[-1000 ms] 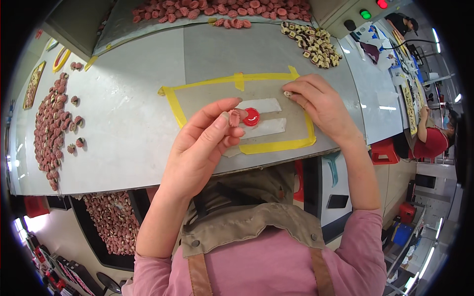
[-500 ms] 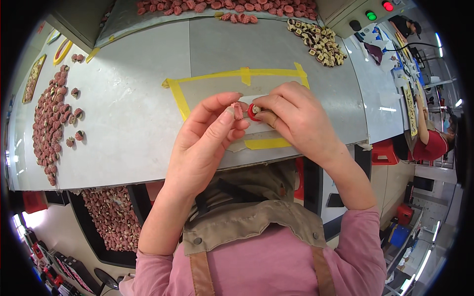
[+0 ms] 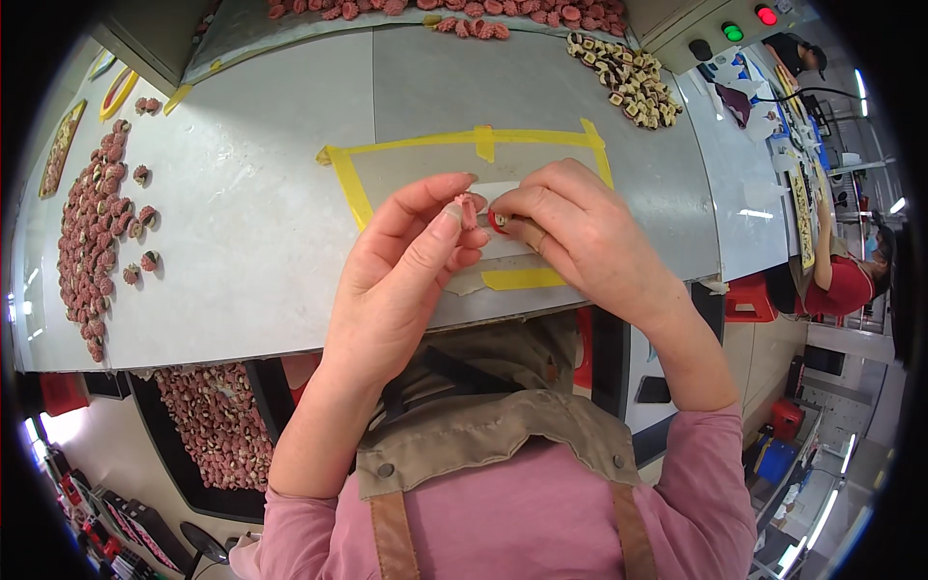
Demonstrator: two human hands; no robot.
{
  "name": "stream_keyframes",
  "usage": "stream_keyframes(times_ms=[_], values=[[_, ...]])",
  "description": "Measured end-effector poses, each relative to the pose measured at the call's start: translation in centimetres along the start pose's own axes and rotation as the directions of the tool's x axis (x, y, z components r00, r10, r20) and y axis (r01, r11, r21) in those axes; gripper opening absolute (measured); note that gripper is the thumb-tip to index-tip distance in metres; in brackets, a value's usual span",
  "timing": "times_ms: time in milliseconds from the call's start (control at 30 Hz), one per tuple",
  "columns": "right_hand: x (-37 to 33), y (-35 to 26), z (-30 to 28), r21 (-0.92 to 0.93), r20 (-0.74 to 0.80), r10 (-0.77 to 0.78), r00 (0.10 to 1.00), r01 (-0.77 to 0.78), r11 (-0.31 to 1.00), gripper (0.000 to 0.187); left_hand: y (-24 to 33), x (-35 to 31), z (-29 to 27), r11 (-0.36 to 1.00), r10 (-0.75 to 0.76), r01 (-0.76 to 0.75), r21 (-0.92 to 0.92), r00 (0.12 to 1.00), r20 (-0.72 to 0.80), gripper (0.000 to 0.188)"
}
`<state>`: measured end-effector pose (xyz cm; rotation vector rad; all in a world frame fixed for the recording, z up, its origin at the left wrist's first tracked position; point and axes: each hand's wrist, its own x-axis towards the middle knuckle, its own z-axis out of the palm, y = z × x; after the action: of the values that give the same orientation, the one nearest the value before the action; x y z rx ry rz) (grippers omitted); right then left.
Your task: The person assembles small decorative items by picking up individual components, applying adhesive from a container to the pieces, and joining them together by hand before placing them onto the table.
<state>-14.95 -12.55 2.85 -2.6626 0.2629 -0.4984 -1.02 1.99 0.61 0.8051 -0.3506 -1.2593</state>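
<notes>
Between the thumb and fingers of my left hand (image 3: 391,275) is a small pink ridged shell-like piece (image 3: 470,212), its hollow side partly showing. My right hand (image 3: 594,237) pinches a small red rounded piece (image 3: 497,221) with a bit of cream colour at its edge; the fingertips hide much of it. The two pieces are close together but apart. Both hands are above a pale sheet (image 3: 507,249) on the grey table (image 3: 261,222), within a frame of yellow tape (image 3: 416,143).
Pink shell pieces (image 3: 575,19) are heaped at the back. Cream-and-dark pieces (image 3: 628,82) lie back right, pink-and-cream pieces (image 3: 92,242) far left. A black tray (image 3: 184,474) of similar pieces is below the table's left edge. Another person (image 3: 843,282) works at far right.
My right fingers have closed further over the red piece, so less of its cream part shows. The pink piece has turned slightly in my left hand.
</notes>
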Motion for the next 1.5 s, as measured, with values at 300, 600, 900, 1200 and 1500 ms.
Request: stream_keyframes(times_ms=[300, 600, 900, 1200, 1500], values=[[-0.7, 0.0, 0.6, -0.120, -0.072, -0.003, 0.997, -0.005, 0.993, 0.021, -0.1, -0.1, 0.7, 0.999, 0.015, -0.014, 0.039, 1.000, -0.016, 0.034], [-2.3, -1.7, 0.9, 0.668, -0.086, 0.426, 0.901, -0.266, 0.695, 0.016, 0.0, -0.5, 1.6, 0.985, 0.020, -0.005, 0.170, 0.996, -0.088, 0.033], [-2.0, -2.4, 2.1, 0.846, -0.087, 0.434, 0.897, -0.163, 0.508, 0.018, -0.3, -0.4, 1.7, 0.966, 0.061, -0.056, 0.252, 0.998, -0.012, 0.035], [-1.9, -2.4, 2.6, 0.448, -0.327, 0.231, 0.916, -0.066, 0.892, 0.019, -1.3, -0.4, 1.7, 0.829, 0.280, -0.253, 0.499, 0.960, 0.021, 0.028], [-2.1, -2.1, 1.7, 0.469, -0.303, 0.213, 0.929, -0.049, 0.882, 0.026, -0.5, -0.5, 1.8, 0.898, 0.147, -0.169, 0.406, 0.985, 0.085, 0.035]])
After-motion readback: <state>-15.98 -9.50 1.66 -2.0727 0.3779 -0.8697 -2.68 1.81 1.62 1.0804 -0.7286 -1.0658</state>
